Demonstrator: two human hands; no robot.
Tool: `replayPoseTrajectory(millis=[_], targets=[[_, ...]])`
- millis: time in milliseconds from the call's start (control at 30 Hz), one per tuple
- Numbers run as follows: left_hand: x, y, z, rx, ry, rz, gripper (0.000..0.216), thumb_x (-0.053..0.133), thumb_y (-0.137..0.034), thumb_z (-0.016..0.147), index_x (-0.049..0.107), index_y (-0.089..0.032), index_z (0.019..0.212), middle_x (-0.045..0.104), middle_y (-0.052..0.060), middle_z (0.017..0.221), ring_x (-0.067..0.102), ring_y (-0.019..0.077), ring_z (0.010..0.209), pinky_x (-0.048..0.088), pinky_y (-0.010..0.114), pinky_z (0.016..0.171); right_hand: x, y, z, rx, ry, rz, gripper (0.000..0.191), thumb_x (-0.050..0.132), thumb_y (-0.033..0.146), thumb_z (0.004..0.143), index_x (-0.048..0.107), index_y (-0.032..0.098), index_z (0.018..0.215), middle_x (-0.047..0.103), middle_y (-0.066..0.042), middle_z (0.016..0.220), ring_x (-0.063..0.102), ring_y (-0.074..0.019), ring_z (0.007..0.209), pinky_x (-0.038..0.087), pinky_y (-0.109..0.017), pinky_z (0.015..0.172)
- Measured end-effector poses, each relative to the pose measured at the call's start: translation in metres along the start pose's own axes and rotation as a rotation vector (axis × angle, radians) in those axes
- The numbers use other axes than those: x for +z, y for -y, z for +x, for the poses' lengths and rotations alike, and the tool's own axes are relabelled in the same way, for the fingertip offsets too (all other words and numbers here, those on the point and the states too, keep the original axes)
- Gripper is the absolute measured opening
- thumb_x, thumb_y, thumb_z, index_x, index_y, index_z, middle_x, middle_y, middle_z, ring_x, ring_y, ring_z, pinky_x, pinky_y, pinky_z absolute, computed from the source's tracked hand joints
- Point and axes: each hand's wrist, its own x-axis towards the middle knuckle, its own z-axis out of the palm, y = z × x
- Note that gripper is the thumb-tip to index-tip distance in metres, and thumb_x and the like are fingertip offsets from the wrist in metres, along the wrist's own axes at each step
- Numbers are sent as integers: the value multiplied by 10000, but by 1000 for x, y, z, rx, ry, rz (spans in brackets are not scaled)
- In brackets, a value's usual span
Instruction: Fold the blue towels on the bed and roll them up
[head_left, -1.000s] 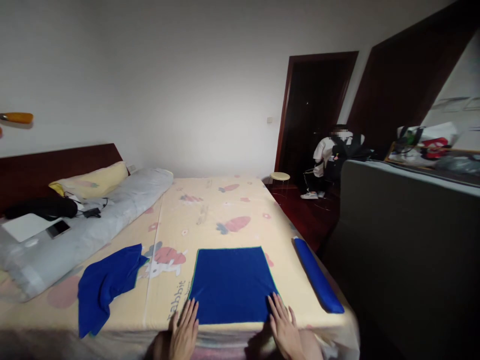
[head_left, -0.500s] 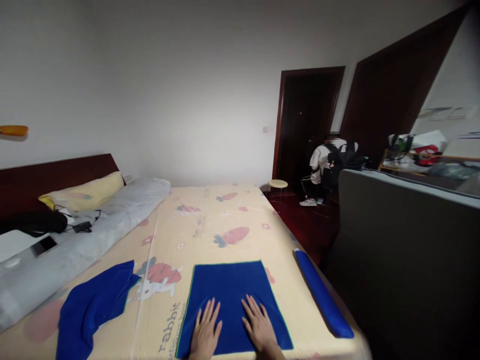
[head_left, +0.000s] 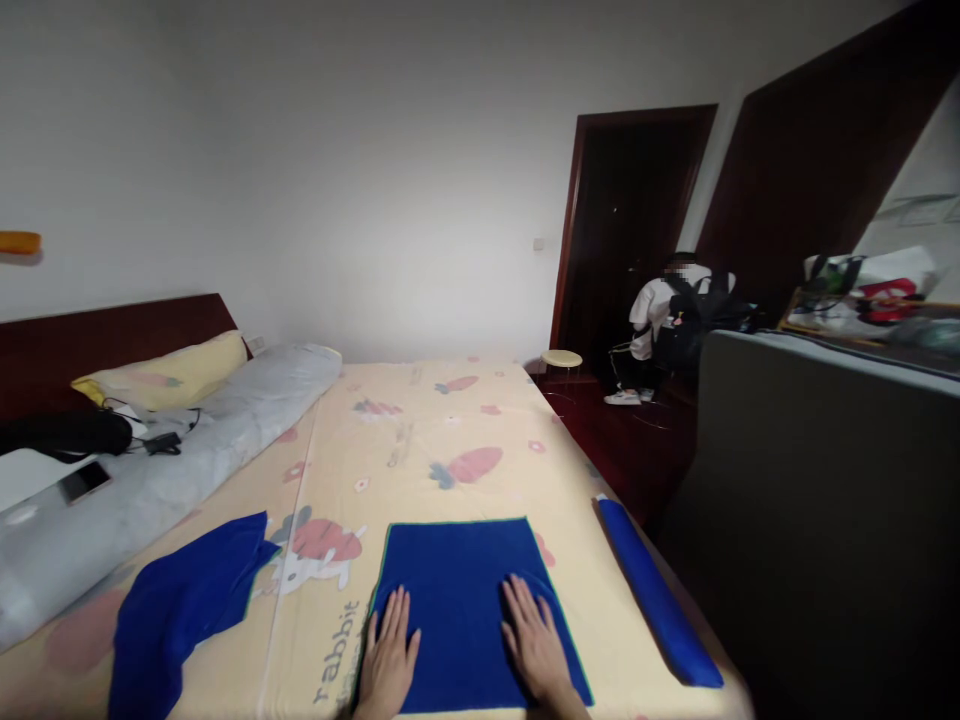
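I have both hands flat, fingers spread: left hand (head_left: pixel 390 655) at seven o'clock, right hand (head_left: pixel 534 645) at five, on the blue towel (head_left: pixel 465 580).

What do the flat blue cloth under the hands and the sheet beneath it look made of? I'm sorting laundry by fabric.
The flat blue cloth looks like matte microfibre or terry, with a thin green stitched edge; the exact weave cannot be told. The sheet looks like smooth printed cotton or a cotton blend, pale yellow with carrot and rabbit prints.

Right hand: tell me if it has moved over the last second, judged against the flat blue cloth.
Yes. The right hand went from the flat blue cloth's near right corner onto its surface, now resting palm-down.
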Motion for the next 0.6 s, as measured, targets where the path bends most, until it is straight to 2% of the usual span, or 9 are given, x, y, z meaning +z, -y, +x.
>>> replayPoseTrajectory(millis=[67, 133, 233, 300, 467, 533, 600], targets=[[8, -23, 10, 120, 6, -49, 530, 203, -339, 974, 102, -263, 1488, 242, -4, 1571, 278, 187, 1441, 292, 442, 1164, 6, 29, 10, -164, 69, 73, 564, 241, 492, 966, 125, 320, 1491, 187, 0, 1580, 203, -215, 1457, 244, -487, 1178], [14, -42, 22, 216, 22, -75, 534, 210, -309, 974, 66, -276, 1487, 235, -9, 1575, 270, 179, 1443, 292, 426, 1167, 11, 52, 22, -248, 129, 124, 559, 223, 485, 973, 82, 330, 1491, 172, 1, 1581, 198, -211, 1457, 246, -484, 1177], [13, -48, 41, 251, 50, -78, 530, 218, -346, 981, 59, -310, 1485, 248, -13, 1573, 281, 187, 1439, 302, 441, 1160, 12, 56, 37, -275, 194, 136, 548, 225, 505, 970, 106, 361, 1485, 180, 8, 1578, 204, -217, 1455, 235, -507, 1174], [6, -30, 51, 194, 75, -65, 516, 204, -389, 985, 74, -341, 1482, 248, -23, 1574, 283, 190, 1439, 308, 460, 1152, 6, 34, 43, -216, 194, 96, 556, 259, 546, 954, 172, 373, 1475, 204, 5, 1574, 217, -229, 1452, 233, -521, 1170], [-11, 41, 54, -17, 122, 2, 536, 220, -475, 969, 142, -327, 1479, 237, -24, 1577, 255, 208, 1450, 241, 496, 1170, -6, -55, 41, 74, 53, -30, 638, 264, 614, 924, 219, 297, 1476, 243, -35, 1571, 229, -232, 1450, 216, -531, 1170], [-12, 54, 50, -61, 113, 29, 540, 239, -469, 962, 169, -318, 1476, 246, -23, 1573, 242, 230, 1454, 188, 540, 1178, -5, -73, 39, 119, 20, -61, 654, 270, 622, 917, 232, 282, 1476, 260, -42, 1567, 253, -242, 1442, 206, -549, 1169], [-8, 50, 49, -98, 55, 60, 528, 241, -415, 961, 182, -308, 1475, 256, -7, 1571, 221, 254, 1459, 129, 591, 1175, -1, -70, 38, 155, -17, -89, 656, 279, 604, 920, 268, 249, 1471, 266, -64, 1564, 266, -262, 1437, 189, -561, 1171]])
